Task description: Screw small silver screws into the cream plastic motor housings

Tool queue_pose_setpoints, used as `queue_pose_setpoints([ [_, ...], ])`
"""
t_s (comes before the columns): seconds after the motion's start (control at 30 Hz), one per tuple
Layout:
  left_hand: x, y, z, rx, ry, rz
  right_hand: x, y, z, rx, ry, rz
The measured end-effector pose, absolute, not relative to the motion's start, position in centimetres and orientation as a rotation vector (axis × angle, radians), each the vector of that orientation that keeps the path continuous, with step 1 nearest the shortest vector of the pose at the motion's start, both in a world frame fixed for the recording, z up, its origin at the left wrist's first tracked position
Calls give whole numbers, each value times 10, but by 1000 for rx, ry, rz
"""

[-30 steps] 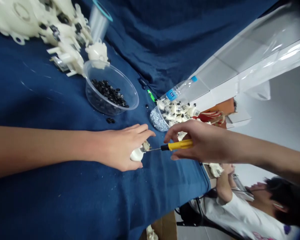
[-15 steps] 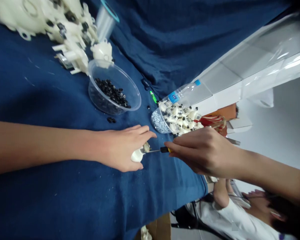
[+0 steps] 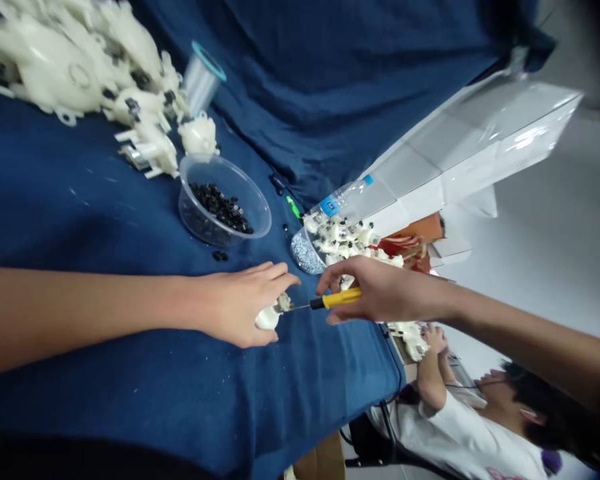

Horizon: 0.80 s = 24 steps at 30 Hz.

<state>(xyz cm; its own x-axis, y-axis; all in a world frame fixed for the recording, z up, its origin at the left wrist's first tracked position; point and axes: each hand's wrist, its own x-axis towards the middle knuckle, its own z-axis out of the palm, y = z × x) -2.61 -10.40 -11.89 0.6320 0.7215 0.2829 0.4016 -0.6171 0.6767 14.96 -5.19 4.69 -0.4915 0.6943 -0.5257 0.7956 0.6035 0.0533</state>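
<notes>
My left hand is closed around a small cream plastic part and presses it onto the blue cloth. My right hand grips a screwdriver with a yellow handle. Its thin metal tip reaches the part at my left fingertips. A clear bowl of small black pieces stands just beyond my left hand. A second clear bowl, filled with cream parts and silver screws, sits just behind my right hand.
A heap of cream plastic parts and a clear cup with a teal rim lie at the back left. A water bottle rests near a clear plastic box. Another person in a white shirt sits below the table edge at right.
My right hand rolled around the screwdriver, hiding the yellow handle half a second ago and showing it again now. The view shifted slightly. My left hand stayed on the part.
</notes>
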Motion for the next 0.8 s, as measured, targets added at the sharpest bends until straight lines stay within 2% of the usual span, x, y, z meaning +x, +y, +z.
queue_pose_setpoints([
  [0.13, -28, -106, -116, 2297, 908, 723, 165, -62, 53, 736, 2559, -66],
  [0.3, -27, -106, -116, 2287, 912, 736, 175, -65, 56, -56, 2590, 550],
  [0.4, -26, -105, -117, 2270, 911, 749, 178, -61, 54, -251, 2594, 579],
  [0.6, -24, -102, -116, 2250, 943, 732, 186, -61, 44, -126, 2692, 468],
  [0.8, -21, -102, -119, 2286, 951, 746, 171, -70, 40, 449, 2754, 121],
])
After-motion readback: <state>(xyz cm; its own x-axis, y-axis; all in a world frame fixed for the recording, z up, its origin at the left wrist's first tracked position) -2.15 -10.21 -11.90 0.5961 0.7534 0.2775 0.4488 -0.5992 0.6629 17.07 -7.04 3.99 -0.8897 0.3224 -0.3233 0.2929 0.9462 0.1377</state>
